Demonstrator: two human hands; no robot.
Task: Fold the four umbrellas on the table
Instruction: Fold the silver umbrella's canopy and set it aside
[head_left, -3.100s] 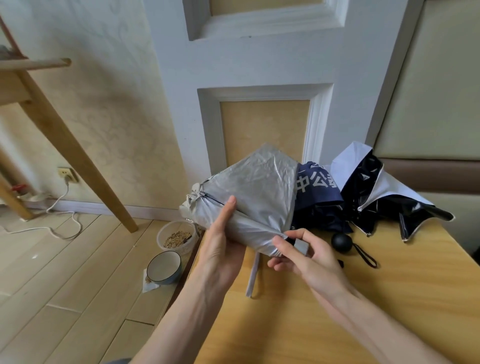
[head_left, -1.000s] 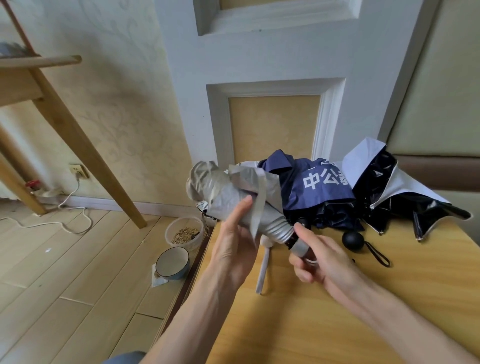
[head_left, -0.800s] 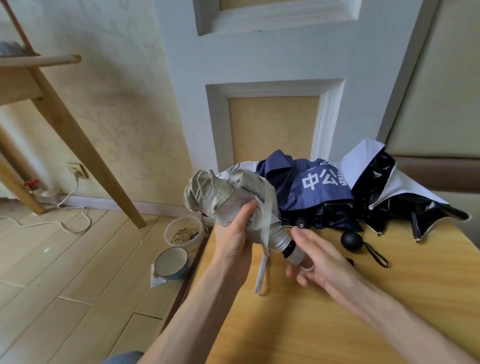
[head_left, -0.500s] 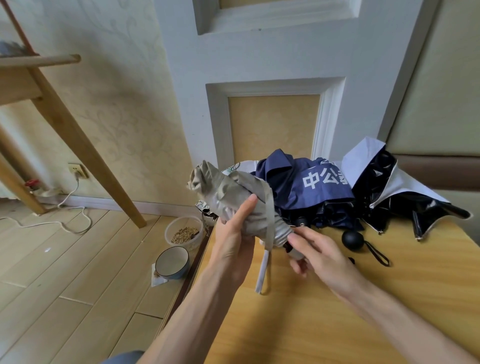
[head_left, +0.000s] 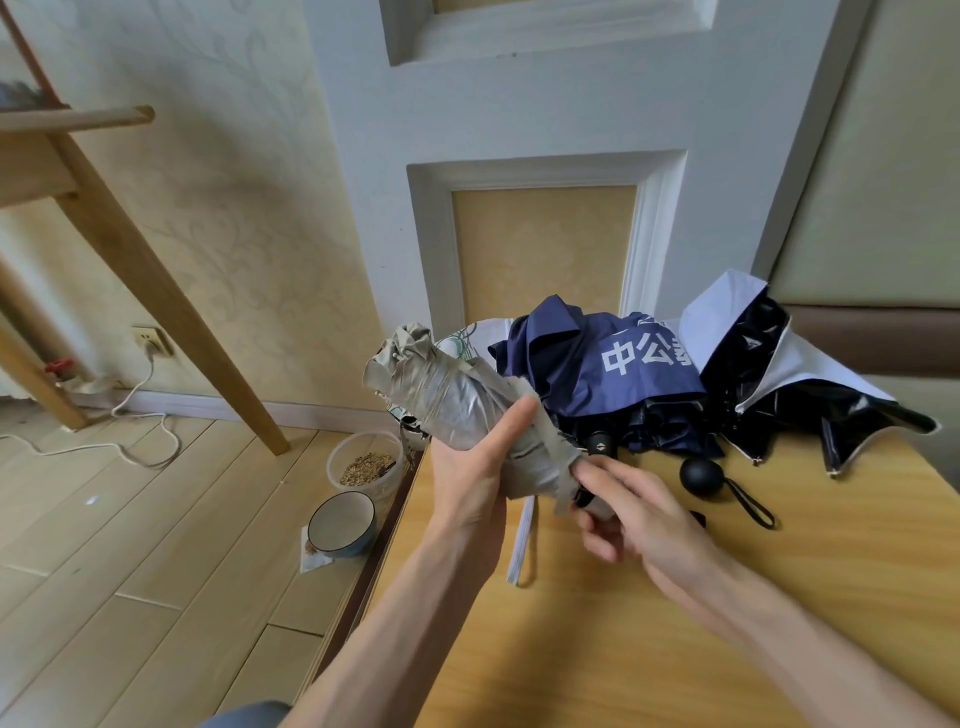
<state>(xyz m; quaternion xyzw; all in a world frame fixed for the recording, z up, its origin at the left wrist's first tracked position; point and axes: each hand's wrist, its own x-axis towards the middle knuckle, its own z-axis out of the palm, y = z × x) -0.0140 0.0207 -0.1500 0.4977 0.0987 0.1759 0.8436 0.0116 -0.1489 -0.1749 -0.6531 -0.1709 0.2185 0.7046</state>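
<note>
A silver-grey umbrella (head_left: 447, 395), rolled into a bundle, is held above the left edge of the wooden table (head_left: 675, 649). My left hand (head_left: 478, 467) grips the bundle from below, thumb across the cloth. My right hand (head_left: 634, 514) pinches the umbrella's strap and handle end. Behind lie a navy umbrella with white characters (head_left: 613, 374) and a black-and-white umbrella (head_left: 779, 384), both loose. A patterned white umbrella (head_left: 467, 338) peeks out behind the grey one.
A black ball handle with a wrist loop (head_left: 701, 475) lies on the table. A white strap (head_left: 522, 540) hangs from the grey umbrella. On the floor at left stand a blue bowl (head_left: 340, 525) and a tub of grain (head_left: 366, 462). A wooden frame leg (head_left: 171, 322) slants nearby.
The spread grey canopy has been gathered and rolled into a tight bundle. My right hand has moved from the canopy edge to the strap at the handle end.
</note>
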